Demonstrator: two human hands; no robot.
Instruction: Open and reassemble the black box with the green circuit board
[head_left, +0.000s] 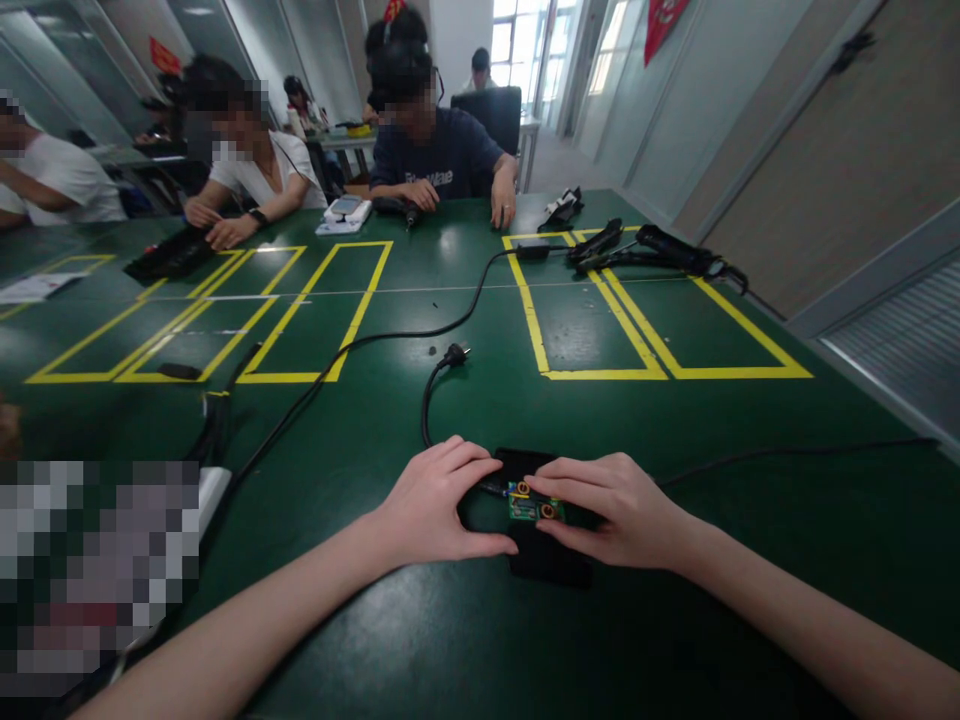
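A black power adapter case lies open on the green table right in front of me, with a small green circuit board showing inside it. My left hand rests on its left side, fingers curled over the edge and thumb along the bottom. My right hand covers the right side, fingers pressed onto the board. A black cable runs from the case to a loose plug lying farther back.
Yellow tape rectangles mark the table. A second black cable crosses towards a power strip at left. Black tools lie at the far right. Several people sit at the far side; one has hands on a black device.
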